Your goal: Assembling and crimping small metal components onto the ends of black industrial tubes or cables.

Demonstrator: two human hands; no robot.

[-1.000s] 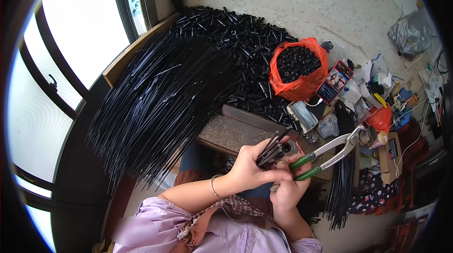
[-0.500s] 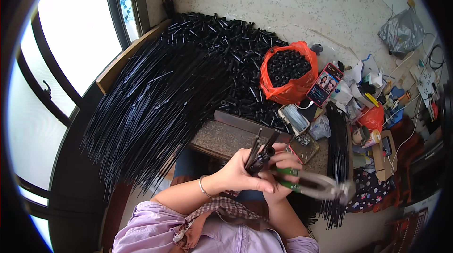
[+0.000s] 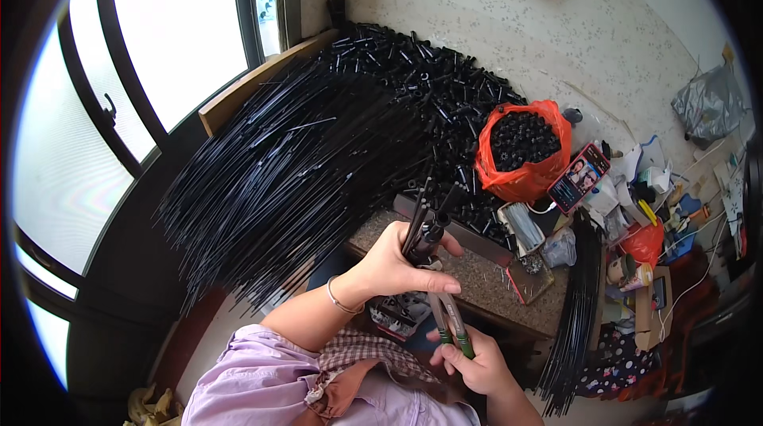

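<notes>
We hold a small bundle of black rods in the left hand, fingers curled tight around its lower part and the thumb pressed across the front, so that the rod ends fan out upward past the knuckles. The right hand is closed around the green handles of a pair of pliers, squeezing them together; the tool's nose runs up toward the base of the bundle, but the left palm hides it, so we cannot tell whether the nose is biting a rod or merely resting against one. Both hands work just above the speckled stone slab. From this grip the nearest risk is to the left thumb and fingers: they sit right beside the tool's nose, and a slip of the squeezed handles could nip skin. A second risk is the bundle itself: the rods are thin and smooth-looking, so a loosened fist could let one slide out and drop among the large heap of long black rods to the left. Farther out, the short black pieces and the orange bag of similar parts lie near the slab edge, where a sideways jerk could scatter them.
</notes>
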